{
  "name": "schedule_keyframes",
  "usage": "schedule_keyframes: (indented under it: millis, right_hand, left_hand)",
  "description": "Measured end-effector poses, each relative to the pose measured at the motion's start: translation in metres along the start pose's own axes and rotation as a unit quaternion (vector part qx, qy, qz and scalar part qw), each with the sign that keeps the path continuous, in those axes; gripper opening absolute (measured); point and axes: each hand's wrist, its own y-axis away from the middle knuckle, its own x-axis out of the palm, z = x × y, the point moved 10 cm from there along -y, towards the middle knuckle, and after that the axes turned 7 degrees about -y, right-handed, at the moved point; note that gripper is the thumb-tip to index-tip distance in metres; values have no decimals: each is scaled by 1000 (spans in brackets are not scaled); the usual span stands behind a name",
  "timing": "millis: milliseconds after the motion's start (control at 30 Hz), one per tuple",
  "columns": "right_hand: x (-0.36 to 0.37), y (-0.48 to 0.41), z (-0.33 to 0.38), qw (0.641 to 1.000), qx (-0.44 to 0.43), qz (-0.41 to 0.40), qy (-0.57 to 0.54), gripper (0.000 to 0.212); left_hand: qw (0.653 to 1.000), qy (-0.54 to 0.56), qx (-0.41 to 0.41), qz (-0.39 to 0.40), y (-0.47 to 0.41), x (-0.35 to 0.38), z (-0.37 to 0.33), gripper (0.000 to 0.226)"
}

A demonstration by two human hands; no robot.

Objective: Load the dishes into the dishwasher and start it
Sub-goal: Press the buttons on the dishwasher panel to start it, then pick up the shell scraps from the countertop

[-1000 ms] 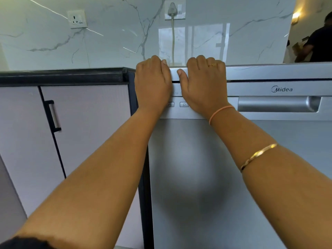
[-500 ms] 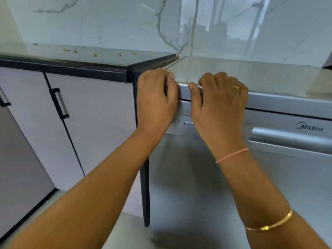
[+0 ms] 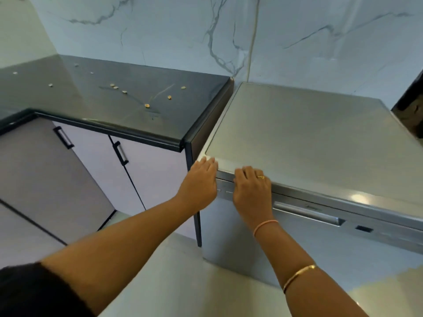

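Arms are bare, just a bit of black sleeve (image 3: 34, 291) shows at the top of the left one. Right side has all the jewellery: small gold ring (image 3: 261, 177) on the right grip (image 3: 251, 193), thin peach thread band (image 3: 265, 225) at the wrist, gold bangle (image 3: 298, 276) further up the forearm.

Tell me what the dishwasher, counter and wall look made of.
The dishwasher looks like silver metal, probably stainless or painted steel, with a satin finish and soft, blurred highlights. The counter looks like dark polished stone, maybe granite, and shows clear reflections. The wall looks like glossy white marble or marble-look tile, with grey veins and a vertical joint.
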Motion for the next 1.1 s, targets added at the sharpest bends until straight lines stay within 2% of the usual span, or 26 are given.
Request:
schedule_keyframes:
  millis: [33, 167, 233, 300, 367, 433, 567, 700, 833, 1100]
  right_hand:
    - [1, -1, 0, 999, 12, 49, -8, 11]
    - [9, -2, 5, 962, 30, 272, 2, 34]
    - [8, -4, 7, 942, 21, 333, 17, 36]
    - [8, -11, 7, 922, 36, 385, 22, 36]
    - [15, -23, 8, 902, 73, 426, 6, 37]
    - [22, -44, 20, 903, 97, 417, -38, 33]
    - [28, -92, 80, 937, 69, 313, -139, 25]
    - [52, -121, 150, 930, 34, 290, -222, 21]
    - [93, -154, 186, 931, 26, 286, -227, 21]
    - [180, -228, 225, 922, 93, 295, -233, 29]
  left_hand:
    - [999, -15, -6, 43, 0, 1, -2, 46]
    - [982, -52, -28, 179, -9, -3, -3, 51]
    - [974, -29, -53, 216, -11, -8, -2, 42]
    - [972, 6, -90, 215, -7, -18, 2, 41]
    - [979, 33, -126, 154, -1, -33, 12, 43]
    - [980, 75, -155, 97, 9, -44, 26, 43]
    - [979, 104, -169, 52, 11, -63, 66, 43]
    - [970, 117, -211, 28, 5, -73, 132, 38]
    - [961, 142, -236, 26, 0, -73, 201, 28]
    - [941, 180, -287, 7, -17, -102, 354, 26]
